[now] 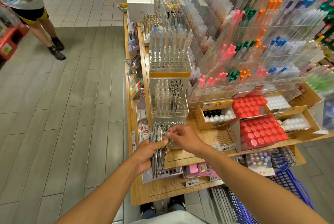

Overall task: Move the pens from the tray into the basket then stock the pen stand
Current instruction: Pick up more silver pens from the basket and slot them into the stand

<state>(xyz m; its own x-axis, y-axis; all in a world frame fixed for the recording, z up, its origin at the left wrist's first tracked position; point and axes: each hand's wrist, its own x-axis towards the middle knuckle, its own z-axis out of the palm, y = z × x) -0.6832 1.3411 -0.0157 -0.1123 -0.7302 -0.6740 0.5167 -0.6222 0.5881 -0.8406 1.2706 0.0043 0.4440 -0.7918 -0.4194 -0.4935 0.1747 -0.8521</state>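
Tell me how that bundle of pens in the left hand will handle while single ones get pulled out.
The pens look thin, smooth and stiff, so they probably slide against each other. The left hand grips only mid-length, so loose ones may slip down. Dropped, they would likely roll.

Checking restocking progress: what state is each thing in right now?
Left hand: grips a bundle of pens.
Pens: bunched, upright in that grip.
Right hand: pinches one pen's top.
Near stand: some holes empty.
Middle stand: partly filled.
Basket: on the floor, contents unclear.
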